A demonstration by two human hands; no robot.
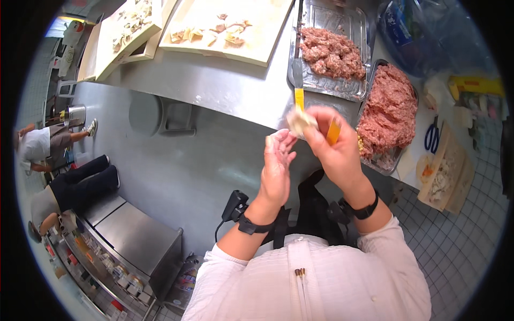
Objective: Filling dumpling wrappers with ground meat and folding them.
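The right hand [333,143] pinches a pale, soft dumpling wrapper [299,121] and grips a yellow-handled flat spatula [333,131]; the left hand [278,160] is open, fingers loosely curved, just beside the wrapper; coarse pink minced meat [390,109] fills a metal tray [383,163] on the steel counter [225,88].

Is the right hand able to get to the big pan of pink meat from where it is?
Probably yes. The right hand is just beside the pan of meat, with nothing between them, though it already holds a folded dumpling and a yellow-handled tool.
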